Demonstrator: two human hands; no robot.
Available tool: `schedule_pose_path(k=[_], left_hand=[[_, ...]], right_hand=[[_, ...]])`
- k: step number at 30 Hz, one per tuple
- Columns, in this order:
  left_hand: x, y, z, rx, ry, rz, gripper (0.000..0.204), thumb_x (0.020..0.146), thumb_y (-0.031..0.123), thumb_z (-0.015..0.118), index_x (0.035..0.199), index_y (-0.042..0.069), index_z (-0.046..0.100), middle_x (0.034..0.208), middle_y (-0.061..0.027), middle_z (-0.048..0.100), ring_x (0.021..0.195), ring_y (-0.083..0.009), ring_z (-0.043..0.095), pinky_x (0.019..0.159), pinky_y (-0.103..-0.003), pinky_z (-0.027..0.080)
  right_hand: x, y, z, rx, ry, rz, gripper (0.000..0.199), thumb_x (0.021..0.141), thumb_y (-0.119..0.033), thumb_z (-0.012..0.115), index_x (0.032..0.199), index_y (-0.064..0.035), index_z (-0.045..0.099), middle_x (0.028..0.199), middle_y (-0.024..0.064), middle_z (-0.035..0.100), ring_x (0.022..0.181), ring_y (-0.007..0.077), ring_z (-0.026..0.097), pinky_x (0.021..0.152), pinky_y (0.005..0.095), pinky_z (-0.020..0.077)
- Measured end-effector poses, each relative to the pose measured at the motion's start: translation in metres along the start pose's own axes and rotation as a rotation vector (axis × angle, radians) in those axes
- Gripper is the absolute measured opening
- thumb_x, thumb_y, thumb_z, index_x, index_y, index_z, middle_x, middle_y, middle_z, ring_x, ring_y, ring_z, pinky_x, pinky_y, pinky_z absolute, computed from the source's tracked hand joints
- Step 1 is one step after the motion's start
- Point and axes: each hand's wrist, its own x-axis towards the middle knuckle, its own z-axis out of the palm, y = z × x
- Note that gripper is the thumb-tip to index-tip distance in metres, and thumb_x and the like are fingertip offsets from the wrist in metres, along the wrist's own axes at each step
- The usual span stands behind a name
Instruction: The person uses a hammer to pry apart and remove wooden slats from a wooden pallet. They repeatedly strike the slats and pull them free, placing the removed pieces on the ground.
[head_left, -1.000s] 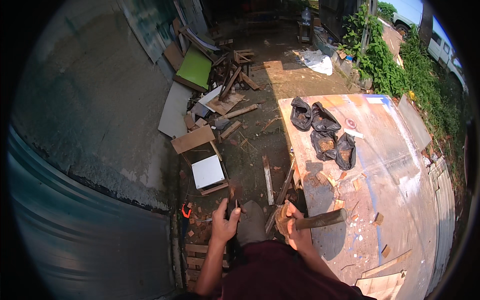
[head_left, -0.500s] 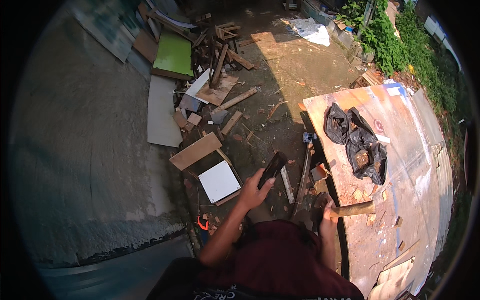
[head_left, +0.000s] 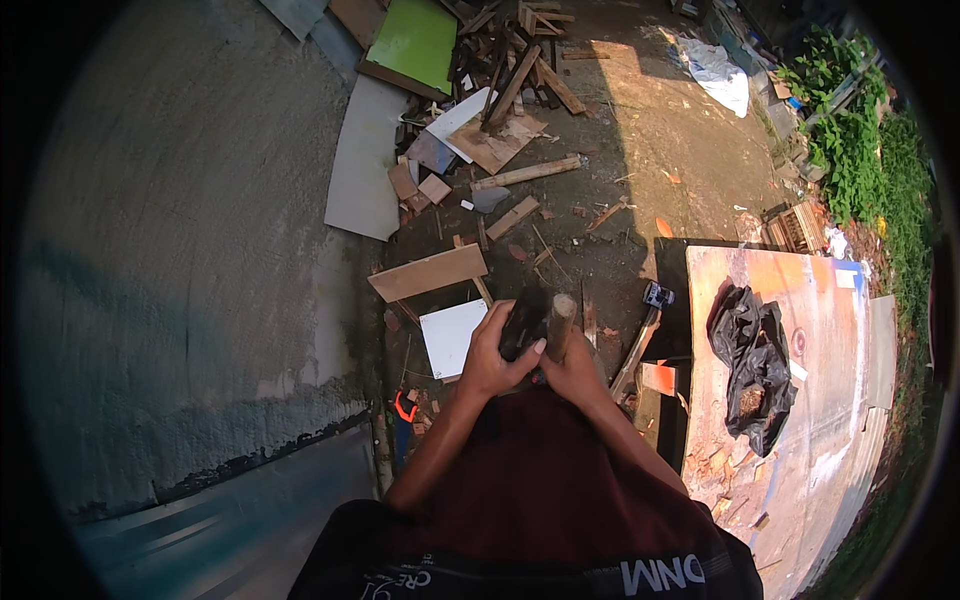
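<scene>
In front of my body, my left hand (head_left: 495, 352) is wrapped round a dark, long, blocky thing (head_left: 526, 322), blurred, its kind unclear. Close beside it, my right hand (head_left: 570, 365) grips a round wooden handle (head_left: 563, 312); its pale end points up and away from me. Whatever is on the handle's lower end is hidden by my hands. The two hands nearly meet, thumbs facing. Just beyond my left hand lie a white square board (head_left: 448, 338) and a brown plank (head_left: 428, 273) on the ground.
At right stands a worn wooden tabletop (head_left: 720, 430) bearing crumpled black plastic bags (head_left: 752, 370). A can (head_left: 658, 294) is beside its left edge. Scrap wood (head_left: 515, 85) and a green panel (head_left: 412, 45) are piled ahead. An orange-handled tool (head_left: 404, 408) lies low left, near the concrete slab (head_left: 220, 250).
My right hand has swung left from the tabletop's edge to beside my left hand, turning the wooden handle from sideways to upward. The view has shifted, so the surroundings sit lower and further right.
</scene>
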Motion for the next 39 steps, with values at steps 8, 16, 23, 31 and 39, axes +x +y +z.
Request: schedule_pose_path(k=[8,16,23,31,39], left_hand=[[0.085,-0.072,0.002,-0.168,0.105,-0.441,0.045,0.079,0.018,0.088,0.114,-0.002,0.067,0.094,-0.0036,0.071,0.086,-0.008,0.061,0.078,-0.028,0.053],[0.232,-0.178,0.031,-0.214,0.231,-0.627,0.035,0.085,0.024,0.084,0.107,-0.001,0.071,0.087,-0.0065,0.075,0.079,-0.0081,0.066,0.073,-0.028,0.055],[0.308,-0.361,0.031,-0.13,0.346,-0.84,0.024,0.086,0.018,0.084,0.091,0.001,0.068,0.079,-0.0019,0.07,0.075,-0.0053,0.062,0.067,-0.026,0.051],[0.314,-0.535,0.086,-0.17,0.644,-0.782,0.016,0.083,0.007,0.083,0.092,0.001,0.072,0.089,-0.0063,0.074,0.079,-0.01,0.066,0.072,-0.028,0.052],[0.289,-0.605,0.112,-0.364,0.621,-0.914,0.031,0.084,0.011,0.081,0.109,-0.001,0.068,0.108,-0.011,0.073,0.101,-0.0186,0.069,0.09,-0.033,0.055]], right_hand=[[0.148,0.055,0.025,-0.108,-0.292,-0.158,0.056,0.079,-0.005,0.065,0.135,-0.0041,0.054,0.116,0.0209,0.062,0.11,0.041,0.052,0.096,0.0492,0.0453],[0.331,0.108,-0.024,-0.158,-0.763,-0.23,0.084,0.087,-0.024,0.077,0.153,0.0003,0.03,0.154,0.0238,0.035,0.14,0.0422,0.04,0.118,0.0493,0.0326],[0.52,0.299,-0.017,0.031,-0.594,0.257,0.065,0.091,-0.029,0.075,0.143,-0.0015,0.045,0.126,0.0182,0.059,0.116,0.0352,0.061,0.096,0.0471,0.0506],[0.637,0.633,0.07,-1.157,-1.101,0.433,0.055,0.093,-0.027,0.066,0.14,-0.0047,0.048,0.14,0.0229,0.053,0.131,0.0397,0.052,0.104,0.053,0.047],[0.688,0.793,0.192,-1.349,-0.682,-0.306,0.063,0.096,-0.018,0.059,0.153,-0.0068,0.035,0.157,0.0167,0.034,0.148,0.0334,0.031,0.117,0.0512,0.0328]])
